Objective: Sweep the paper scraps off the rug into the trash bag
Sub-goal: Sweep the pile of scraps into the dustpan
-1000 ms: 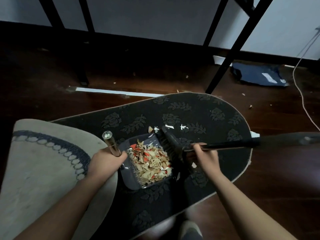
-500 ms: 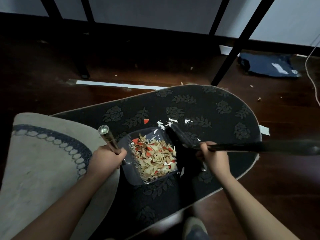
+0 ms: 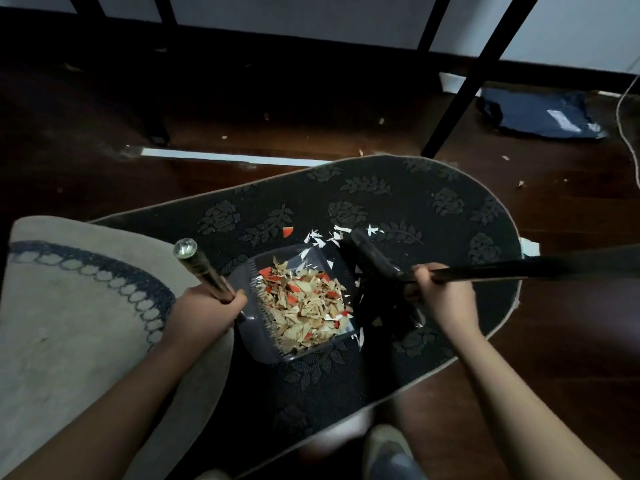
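Dim indoor scene; floor (image 3: 104, 98) nearly black in shadow. Broom handle (image 3: 519, 270) smeared by motion blur. Wide-angle lens bends edges. Faint glare on dustpan handle tip (image 3: 185, 247).

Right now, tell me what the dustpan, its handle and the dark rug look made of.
Grey dustpan: seemingly plastic, smooth with moulded comb teeth. Shiny dustpan handle, gripped by the left hand: probably metal, from its bright reflective cap. Dark floral rug: woven textile, matte, raised leaf pattern.
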A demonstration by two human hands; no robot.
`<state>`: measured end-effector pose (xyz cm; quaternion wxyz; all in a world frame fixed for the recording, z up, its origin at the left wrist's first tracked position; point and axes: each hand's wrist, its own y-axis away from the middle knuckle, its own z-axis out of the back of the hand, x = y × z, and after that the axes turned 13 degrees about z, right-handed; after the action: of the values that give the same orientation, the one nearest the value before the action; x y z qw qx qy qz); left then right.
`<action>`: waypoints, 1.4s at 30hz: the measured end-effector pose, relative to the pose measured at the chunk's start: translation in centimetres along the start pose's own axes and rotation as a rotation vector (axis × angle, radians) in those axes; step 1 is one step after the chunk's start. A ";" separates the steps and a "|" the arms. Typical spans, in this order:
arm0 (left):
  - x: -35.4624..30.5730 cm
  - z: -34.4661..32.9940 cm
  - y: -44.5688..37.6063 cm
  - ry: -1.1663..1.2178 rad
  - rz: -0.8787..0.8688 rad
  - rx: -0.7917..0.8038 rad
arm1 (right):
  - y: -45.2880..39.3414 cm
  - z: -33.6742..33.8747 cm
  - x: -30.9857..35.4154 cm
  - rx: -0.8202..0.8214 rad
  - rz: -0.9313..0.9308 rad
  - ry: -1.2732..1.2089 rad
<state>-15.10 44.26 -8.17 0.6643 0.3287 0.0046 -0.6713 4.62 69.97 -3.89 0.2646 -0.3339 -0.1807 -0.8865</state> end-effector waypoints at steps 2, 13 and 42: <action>0.0 -0.3 0.0 -0.033 -0.004 -0.009 | 0.4 -1.2 -0.1 0.047 0.024 0.024; 1.2 -1.2 -1.3 -0.081 -0.039 0.019 | -0.1 -0.3 0.4 -0.018 0.178 -0.052; 2.0 0.2 -0.4 -0.152 -0.169 -0.072 | -0.7 -2.7 0.2 0.082 0.149 -0.057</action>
<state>-15.32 42.39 -9.04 0.6153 0.2513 0.0060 -0.7471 2.73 69.16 -5.78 0.3382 -0.3606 -0.1992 -0.8461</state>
